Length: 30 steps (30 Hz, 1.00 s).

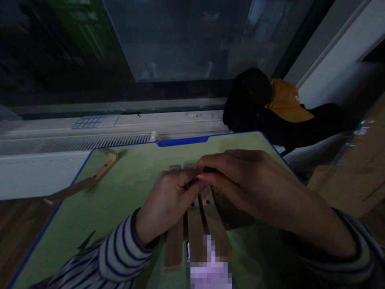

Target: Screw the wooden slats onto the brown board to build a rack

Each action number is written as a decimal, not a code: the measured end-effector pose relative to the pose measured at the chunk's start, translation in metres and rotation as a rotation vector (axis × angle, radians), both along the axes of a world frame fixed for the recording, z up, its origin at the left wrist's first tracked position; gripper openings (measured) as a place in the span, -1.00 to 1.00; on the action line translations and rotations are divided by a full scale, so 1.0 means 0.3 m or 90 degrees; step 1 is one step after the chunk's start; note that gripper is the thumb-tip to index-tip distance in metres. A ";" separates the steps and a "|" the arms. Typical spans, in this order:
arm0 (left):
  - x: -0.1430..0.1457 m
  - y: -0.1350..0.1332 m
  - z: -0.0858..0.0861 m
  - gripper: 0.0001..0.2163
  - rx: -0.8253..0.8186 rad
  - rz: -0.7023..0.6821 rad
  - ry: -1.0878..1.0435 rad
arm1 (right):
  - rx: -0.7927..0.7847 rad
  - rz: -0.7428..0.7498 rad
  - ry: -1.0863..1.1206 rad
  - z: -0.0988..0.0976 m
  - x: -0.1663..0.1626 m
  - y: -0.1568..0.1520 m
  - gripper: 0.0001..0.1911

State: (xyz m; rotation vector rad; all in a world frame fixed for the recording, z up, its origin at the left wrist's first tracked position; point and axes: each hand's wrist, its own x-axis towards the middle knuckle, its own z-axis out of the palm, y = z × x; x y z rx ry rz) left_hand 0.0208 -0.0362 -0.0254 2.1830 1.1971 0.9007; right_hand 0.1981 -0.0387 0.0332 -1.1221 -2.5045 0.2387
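Several flat wooden slats (197, 224) lie side by side on a green table (126, 188), running away from me. My left hand (165, 206) rests on the left slats with its fingers curled and pinched at the middle. My right hand (243, 182) reaches across from the right, thumb and fingers pinched together against the left hand's fingertips. Something small and dark sits between the fingertips; I cannot make out what it is. Both arms wear striped sleeves.
A curved wooden piece (90, 178) with holes lies at the table's far left, sticking over the blue edge. A black bag with an orange cap (284, 104) sits on the sill at the right. A radiator grille and dark window lie beyond. Cardboard stands at right.
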 end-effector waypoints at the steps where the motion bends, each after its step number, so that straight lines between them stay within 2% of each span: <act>1: -0.001 0.000 -0.002 -0.89 -0.003 0.001 0.001 | -0.008 0.003 0.005 -0.001 -0.001 0.001 -0.77; 6: -0.010 -0.001 0.011 -0.91 -0.025 0.008 0.036 | -0.036 0.026 0.022 -0.012 -0.004 0.006 -0.77; 9: -0.034 -0.017 0.040 -0.88 -0.026 0.019 0.013 | -0.001 0.016 0.042 -0.008 0.011 0.012 -0.77; 14: -0.120 -0.095 0.049 -0.87 0.032 0.143 -0.023 | 0.075 -0.057 0.152 0.026 0.063 0.015 -0.80; 17: -0.159 -0.153 0.006 -0.87 0.088 0.099 -0.036 | 0.079 -0.073 0.174 0.037 0.075 0.010 -0.81; 19: -0.165 -0.184 -0.040 -0.79 0.176 -0.021 -0.045 | 0.070 -0.074 0.172 0.033 0.066 0.008 -0.80; 21: -0.157 -0.207 -0.089 -0.65 0.257 -0.105 -0.065 | 0.058 -0.071 0.170 0.022 0.049 0.006 -0.80; 22: -0.149 -0.216 -0.109 -0.58 0.297 -0.113 -0.079 | 0.056 -0.067 0.172 0.016 0.039 0.006 -0.80; 24: -0.133 -0.228 -0.134 -0.62 0.370 -0.092 -0.085 | 0.047 -0.055 0.171 0.003 0.019 0.007 -0.80; 26: -0.119 -0.232 -0.136 -0.63 0.360 -0.097 -0.027 | 0.029 -0.045 0.158 -0.006 0.004 0.009 -0.82; 30: -0.101 -0.223 -0.134 -0.75 0.372 -0.083 -0.030 | -0.006 -0.039 0.144 -0.019 -0.014 0.016 -0.83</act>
